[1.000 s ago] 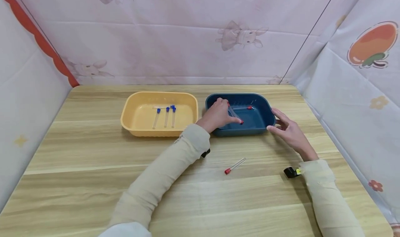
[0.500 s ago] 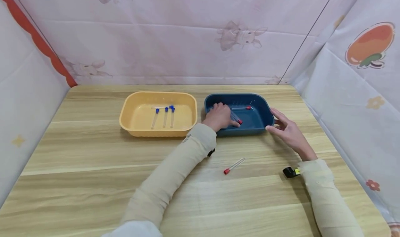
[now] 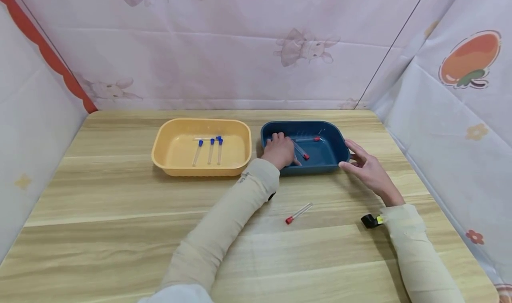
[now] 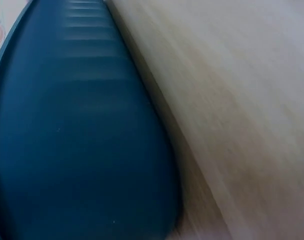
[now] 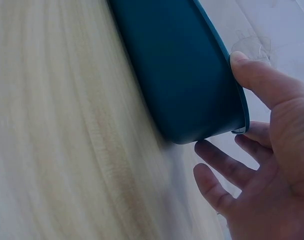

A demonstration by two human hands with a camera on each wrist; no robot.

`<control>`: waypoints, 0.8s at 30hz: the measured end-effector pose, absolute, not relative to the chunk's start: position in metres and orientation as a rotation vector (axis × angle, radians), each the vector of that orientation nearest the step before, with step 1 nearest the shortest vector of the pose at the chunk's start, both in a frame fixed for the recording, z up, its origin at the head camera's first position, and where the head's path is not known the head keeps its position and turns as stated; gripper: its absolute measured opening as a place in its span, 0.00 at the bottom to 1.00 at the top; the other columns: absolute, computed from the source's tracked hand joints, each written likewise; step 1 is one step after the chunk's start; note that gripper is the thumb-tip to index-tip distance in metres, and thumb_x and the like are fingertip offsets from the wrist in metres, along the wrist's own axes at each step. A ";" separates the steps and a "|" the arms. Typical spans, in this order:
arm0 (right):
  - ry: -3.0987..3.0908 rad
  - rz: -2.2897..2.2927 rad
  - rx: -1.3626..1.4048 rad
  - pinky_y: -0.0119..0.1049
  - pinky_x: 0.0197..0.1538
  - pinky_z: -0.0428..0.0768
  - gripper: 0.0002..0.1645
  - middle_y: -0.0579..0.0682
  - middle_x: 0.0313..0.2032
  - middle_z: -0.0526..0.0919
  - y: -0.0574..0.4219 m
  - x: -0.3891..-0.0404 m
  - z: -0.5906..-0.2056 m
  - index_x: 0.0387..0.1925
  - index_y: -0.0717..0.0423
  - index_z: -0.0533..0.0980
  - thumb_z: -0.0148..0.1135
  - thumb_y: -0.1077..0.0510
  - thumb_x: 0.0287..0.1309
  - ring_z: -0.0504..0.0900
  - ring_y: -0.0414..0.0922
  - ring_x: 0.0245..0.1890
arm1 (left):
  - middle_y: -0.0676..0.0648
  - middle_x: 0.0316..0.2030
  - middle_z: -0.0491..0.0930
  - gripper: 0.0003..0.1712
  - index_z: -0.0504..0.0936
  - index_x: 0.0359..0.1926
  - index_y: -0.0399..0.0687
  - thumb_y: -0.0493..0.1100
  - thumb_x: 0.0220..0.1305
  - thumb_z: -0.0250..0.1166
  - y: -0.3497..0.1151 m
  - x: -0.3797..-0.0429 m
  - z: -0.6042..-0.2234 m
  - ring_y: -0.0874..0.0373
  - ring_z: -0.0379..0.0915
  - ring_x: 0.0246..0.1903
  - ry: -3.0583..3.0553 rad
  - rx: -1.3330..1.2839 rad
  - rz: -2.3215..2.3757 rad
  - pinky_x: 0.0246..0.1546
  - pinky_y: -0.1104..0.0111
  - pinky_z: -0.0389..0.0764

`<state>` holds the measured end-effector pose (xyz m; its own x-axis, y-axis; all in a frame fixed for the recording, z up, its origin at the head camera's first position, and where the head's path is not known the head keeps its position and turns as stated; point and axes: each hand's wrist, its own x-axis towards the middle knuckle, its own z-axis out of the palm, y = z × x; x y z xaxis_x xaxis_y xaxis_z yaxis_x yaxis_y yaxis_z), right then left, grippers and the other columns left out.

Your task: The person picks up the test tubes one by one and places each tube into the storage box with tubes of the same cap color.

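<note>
In the head view my left hand (image 3: pixel 280 151) reaches down into the left part of the dark blue tray (image 3: pixel 316 169). Its fingertips are hidden, so what lies between them does not show. Just right of that hand, a red-capped test tube (image 3: pixel 301 150) lies slanted on the tray floor. Farther back in the same tray is another red-capped tube (image 3: pixel 316 139). My right hand (image 3: pixel 369 169) holds the tray's right end; in the right wrist view its thumb (image 5: pixel 252 72) presses the rim and its fingers spread around the end wall.
A yellow tray (image 3: pixel 166 165) with several blue-capped test tubes (image 3: pixel 211 149) stands left of the dark blue tray. One more red-capped tube (image 3: pixel 298 214) lies on the wooden table (image 3: pixel 120 232) in front. Printed cloth walls (image 3: pixel 224 63) enclose the back and sides.
My left hand has sunk lower and slightly left in the dark blue tray, with the tube that was in its fingers now hard to make out. My right hand stays at the tray's end.
</note>
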<state>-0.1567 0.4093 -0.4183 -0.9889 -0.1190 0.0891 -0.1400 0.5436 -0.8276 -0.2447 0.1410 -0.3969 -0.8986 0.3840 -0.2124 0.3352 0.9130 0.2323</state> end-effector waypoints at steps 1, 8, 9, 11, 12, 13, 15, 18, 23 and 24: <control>-2.744 1.470 0.231 0.17 0.51 0.76 0.45 0.55 0.80 0.53 0.409 -0.157 -0.418 0.81 0.49 0.56 0.67 0.58 0.70 0.77 0.46 0.60 | 0.40 0.64 0.66 0.48 0.74 0.69 0.42 0.69 0.58 0.73 0.141 -0.245 -0.397 0.45 0.57 0.65 2.825 0.547 0.256 0.68 0.53 0.63; -2.751 1.468 0.233 0.17 0.52 0.75 0.45 0.56 0.80 0.53 0.408 -0.157 -0.417 0.81 0.49 0.56 0.66 0.57 0.70 0.75 0.54 0.62 | 0.41 0.64 0.66 0.50 0.75 0.69 0.42 0.72 0.57 0.72 0.141 -0.244 -0.399 0.45 0.58 0.64 2.844 0.532 0.239 0.67 0.54 0.64; -2.754 1.466 0.231 0.17 0.52 0.75 0.45 0.55 0.80 0.53 0.409 -0.156 -0.417 0.81 0.49 0.56 0.66 0.57 0.71 0.75 0.53 0.62 | 0.41 0.64 0.66 0.51 0.75 0.68 0.42 0.73 0.56 0.71 0.141 -0.244 -0.399 0.46 0.58 0.64 2.846 0.528 0.242 0.67 0.54 0.64; -2.753 1.473 0.226 0.17 0.52 0.76 0.45 0.55 0.80 0.53 0.409 -0.156 -0.417 0.81 0.49 0.56 0.66 0.57 0.71 0.76 0.50 0.61 | 0.42 0.63 0.66 0.51 0.76 0.67 0.43 0.74 0.56 0.71 0.142 -0.244 -0.399 0.46 0.58 0.63 2.850 0.523 0.243 0.67 0.54 0.65; -2.754 1.473 0.224 0.17 0.52 0.76 0.45 0.55 0.80 0.53 0.409 -0.156 -0.417 0.81 0.49 0.56 0.66 0.57 0.71 0.76 0.49 0.60 | 0.42 0.63 0.66 0.51 0.76 0.67 0.43 0.74 0.55 0.70 0.142 -0.244 -0.399 0.46 0.59 0.62 2.851 0.521 0.241 0.66 0.54 0.65; -2.755 1.474 0.221 0.17 0.51 0.76 0.45 0.54 0.80 0.53 0.409 -0.156 -0.417 0.81 0.49 0.56 0.66 0.57 0.71 0.76 0.47 0.60 | 0.42 0.63 0.66 0.51 0.77 0.67 0.43 0.75 0.55 0.70 0.142 -0.244 -0.399 0.46 0.59 0.62 2.852 0.518 0.238 0.66 0.54 0.65; -2.755 1.478 0.215 0.18 0.51 0.76 0.45 0.54 0.80 0.53 0.409 -0.155 -0.417 0.81 0.49 0.56 0.67 0.57 0.70 0.76 0.44 0.59 | 0.42 0.63 0.66 0.51 0.77 0.67 0.43 0.75 0.55 0.70 0.143 -0.243 -0.399 0.47 0.59 0.62 2.855 0.507 0.232 0.66 0.55 0.65; -2.756 1.482 0.208 0.18 0.51 0.76 0.45 0.54 0.80 0.53 0.410 -0.155 -0.418 0.81 0.49 0.56 0.67 0.56 0.70 0.76 0.42 0.58 | 0.42 0.62 0.66 0.52 0.76 0.66 0.40 0.74 0.54 0.73 0.145 -0.243 -0.400 0.47 0.60 0.61 2.874 0.461 0.258 0.64 0.57 0.68; -2.757 1.487 0.199 0.18 0.51 0.76 0.45 0.53 0.80 0.53 0.410 -0.156 -0.418 0.81 0.48 0.56 0.67 0.56 0.70 0.76 0.45 0.59 | 0.41 0.59 0.67 0.54 0.75 0.64 0.37 0.73 0.50 0.76 0.146 -0.242 -0.399 0.48 0.63 0.57 2.908 0.411 0.300 0.61 0.60 0.71; -2.758 1.483 0.199 0.18 0.51 0.76 0.45 0.53 0.80 0.53 0.410 -0.156 -0.418 0.81 0.48 0.56 0.67 0.56 0.70 0.76 0.46 0.60 | 0.42 0.58 0.67 0.54 0.76 0.64 0.38 0.73 0.50 0.75 0.146 -0.242 -0.399 0.48 0.63 0.57 2.908 0.411 0.297 0.60 0.59 0.71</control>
